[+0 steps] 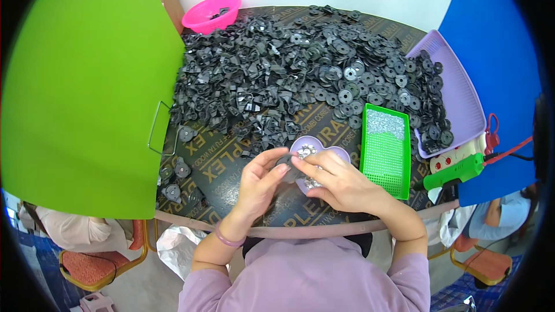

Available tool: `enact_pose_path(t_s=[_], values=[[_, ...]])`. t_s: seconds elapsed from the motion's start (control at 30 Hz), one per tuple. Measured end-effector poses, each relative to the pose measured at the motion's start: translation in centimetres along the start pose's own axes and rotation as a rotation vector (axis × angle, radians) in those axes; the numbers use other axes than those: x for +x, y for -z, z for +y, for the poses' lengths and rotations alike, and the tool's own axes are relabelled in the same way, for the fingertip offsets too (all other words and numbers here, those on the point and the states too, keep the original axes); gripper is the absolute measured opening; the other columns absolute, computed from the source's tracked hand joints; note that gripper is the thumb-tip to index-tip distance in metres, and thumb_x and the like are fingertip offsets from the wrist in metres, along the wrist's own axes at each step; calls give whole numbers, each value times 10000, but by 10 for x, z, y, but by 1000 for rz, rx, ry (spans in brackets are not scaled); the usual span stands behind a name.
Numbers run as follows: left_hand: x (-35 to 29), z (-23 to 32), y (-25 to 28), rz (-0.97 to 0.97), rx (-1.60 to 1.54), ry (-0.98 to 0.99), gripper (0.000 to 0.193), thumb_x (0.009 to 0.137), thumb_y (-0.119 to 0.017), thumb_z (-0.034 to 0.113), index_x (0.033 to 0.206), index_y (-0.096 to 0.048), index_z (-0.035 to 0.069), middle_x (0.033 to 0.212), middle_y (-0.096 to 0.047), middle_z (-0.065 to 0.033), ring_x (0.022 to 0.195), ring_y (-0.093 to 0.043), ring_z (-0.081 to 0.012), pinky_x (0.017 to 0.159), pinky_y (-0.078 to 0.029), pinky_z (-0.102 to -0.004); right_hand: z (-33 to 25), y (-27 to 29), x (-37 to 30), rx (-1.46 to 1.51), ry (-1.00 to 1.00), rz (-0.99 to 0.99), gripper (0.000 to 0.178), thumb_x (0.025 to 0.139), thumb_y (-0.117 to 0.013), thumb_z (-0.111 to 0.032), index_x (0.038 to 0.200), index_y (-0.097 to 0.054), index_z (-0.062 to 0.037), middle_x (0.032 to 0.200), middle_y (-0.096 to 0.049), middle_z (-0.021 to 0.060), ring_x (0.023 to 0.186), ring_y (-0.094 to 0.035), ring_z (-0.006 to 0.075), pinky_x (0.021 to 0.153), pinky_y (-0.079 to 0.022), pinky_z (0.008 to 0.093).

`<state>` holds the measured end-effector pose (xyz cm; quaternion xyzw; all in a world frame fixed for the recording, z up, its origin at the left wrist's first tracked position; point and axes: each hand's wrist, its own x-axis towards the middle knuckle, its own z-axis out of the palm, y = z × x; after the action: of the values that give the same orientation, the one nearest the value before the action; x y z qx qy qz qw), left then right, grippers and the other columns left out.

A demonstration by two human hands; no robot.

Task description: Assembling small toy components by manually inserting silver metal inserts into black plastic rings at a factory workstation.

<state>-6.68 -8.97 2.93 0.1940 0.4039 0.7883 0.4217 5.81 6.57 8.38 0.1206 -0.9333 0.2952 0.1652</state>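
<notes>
Close to the table's front edge, my left hand (254,184) pinches a dark grey round plastic disc (287,169) between thumb and fingers. My right hand (347,188) meets it from the other side, its fingertips pressed at the disc; the fingers hide part of the contact. Beneath my hands sits a lilac dish with rounded lobes (342,153), holding small shiny metal parts (306,150). To the right of it lies a bright green perforated tray (408,167), its far end filled with small silvery pieces (386,124).
A big heap of black plastic parts (231,75) and dark discs (370,72) spreads across the far table. A pink basket (202,23), lilac basket (468,92), green power tool (457,172) and several assembled parts (182,167) surround it. Green (87,92) and blue (491,81) partitions flank the table.
</notes>
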Motion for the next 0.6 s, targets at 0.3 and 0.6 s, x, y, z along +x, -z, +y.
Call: enact_pose_path(t_s=[0.3, 0.6], values=[[-33, 63, 108, 231, 1598, -181, 220, 756, -640, 4, 967, -641, 65, 864, -620, -85, 803, -552, -208, 748, -451, -309, 13, 3, -28, 52, -156, 56, 486, 710, -678, -28, 1175, -546, -76, 1081, -504, 114, 1008, -496, 301, 837, -443, 364], [27, 97, 159, 323, 1883, 21, 217, 713, -702, 121, 919, -633, 119, 870, -626, -85, 896, -528, -278, 816, -399, -387, 5, 2, -31, 55, -172, 63, 410, 723, -684, -48, 1120, -580, -64, 1072, -506, 115, 986, -503, 293, 812, -458, 358]])
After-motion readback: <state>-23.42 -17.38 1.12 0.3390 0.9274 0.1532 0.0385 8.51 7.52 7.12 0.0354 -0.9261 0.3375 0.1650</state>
